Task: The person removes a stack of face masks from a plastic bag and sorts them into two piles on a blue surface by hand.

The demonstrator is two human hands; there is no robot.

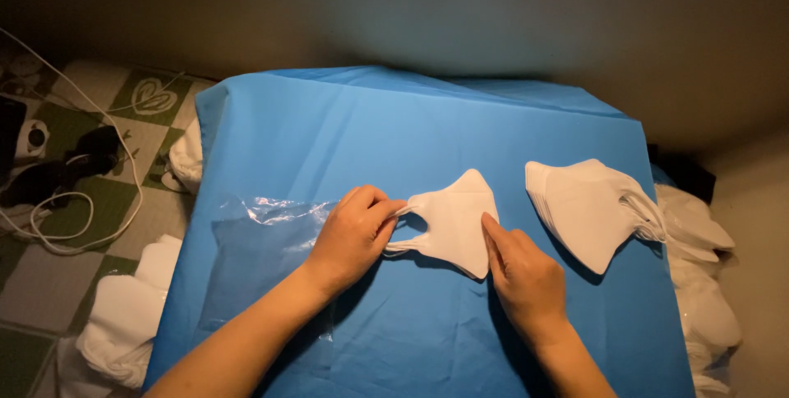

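We are pinching the ear loops of a white mask [454, 221] in our left hand [353, 234], its grip closed, while our right hand [522, 271] is pressing fingertips on it, flat on the blue tabletop [345, 127].

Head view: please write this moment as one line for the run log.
left hand: pinches ear loop of white mask | right hand: presses mask edge | mask stack: right | clear plastic bag: left | blue cloth

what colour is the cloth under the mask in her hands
Bright blue cloth, plain, no pattern; the head view shows it under the white mask.
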